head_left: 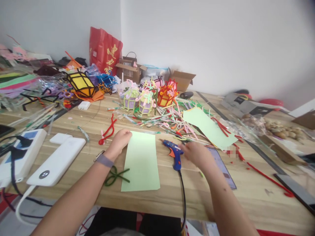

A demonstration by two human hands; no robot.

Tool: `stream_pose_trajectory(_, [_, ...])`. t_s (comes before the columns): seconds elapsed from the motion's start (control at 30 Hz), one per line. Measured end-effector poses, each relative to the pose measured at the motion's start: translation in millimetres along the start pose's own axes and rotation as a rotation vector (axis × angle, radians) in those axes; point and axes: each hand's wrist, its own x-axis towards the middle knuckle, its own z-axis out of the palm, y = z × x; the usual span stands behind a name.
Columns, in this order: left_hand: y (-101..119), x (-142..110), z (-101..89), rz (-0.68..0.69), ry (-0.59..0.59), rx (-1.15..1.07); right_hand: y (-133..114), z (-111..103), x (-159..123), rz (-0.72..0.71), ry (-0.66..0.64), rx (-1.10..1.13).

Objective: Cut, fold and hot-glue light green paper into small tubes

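a green bow (115,175) is laid over the lower left edge of a pale green sheet (142,162), at lower centre. right of it a glue gun (175,153) is seen, its nozzle pointed upper left. by its back end the right hand (198,154) is blurred; whether anything is gripped cannot be told. the sheet's upper left corner is touched by the left hand (120,141), fingers curled; a firm grip cannot be confirmed. lanterns (145,104) are grouped at upper centre.

Right hand (197,153) blurred, its grip unclear, power strip (31,149) cut off left
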Motion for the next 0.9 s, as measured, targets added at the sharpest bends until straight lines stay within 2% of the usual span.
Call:
stream_pose_trajectory(0.03, [0, 1, -2.9, -0.002, 0.016, 0.012, -2, 5, -11, 0.033, -0.16, 0.026])
stream_pose_trajectory(0.07, [0, 3, -5.7, -0.005, 0.032, 0.023, -5, 10, -21, 0.049, -0.22, 0.061])
stream_pose_trajectory(0.13, [-1, 5, -10.2, -0.016, 0.047, 0.034, -11, 19, -36, 0.11, -0.208, 0.114])
stream_pose_trajectory(0.17, [-1, 5, -11.5, -0.024, 0.039, 0.032, -13, 22, -41, 0.133, -0.162, 0.146])
stream_pose_trajectory(0.3, [-4, 5, -9.7, -0.083, -0.075, -0.021, -16, 29, -48, 0.167, -0.02, 0.356])
stream_pose_trajectory(0.37, [-5, 3, -5.0, -0.121, -0.14, -0.065, -16, 28, -50, 0.189, 0.012, 0.569])
stream_pose_trajectory(0.47, [-4, -3, 5.5, -0.174, -0.229, -0.147, -19, 21, -51, 0.2, 0.002, 1.064])
stream_pose_trajectory(0.53, [-4, -7, 13.1, -0.192, -0.274, -0.202, -23, 16, -49, 0.144, -0.08, 1.377])
stream_pose_trajectory(0.63, [-5, -11, 20.9, -0.18, -0.292, -0.254, -33, 9, -41, 0.067, -0.221, 1.666])
stream_pose_trajectory(0.7, [-6, -12, 22.5, -0.159, -0.285, -0.261, -42, 8, -32, 0.079, -0.297, 1.735])
stream_pose_trajectory(0.8, [-10, -13, 23.1, -0.124, -0.249, -0.239, -55, 13, -18, 0.142, -0.403, 1.72])
stream_pose_trajectory(0.9, [-11, -18, 26.6, -0.131, -0.254, -0.208, -63, 20, -8, 0.176, -0.427, 1.718])
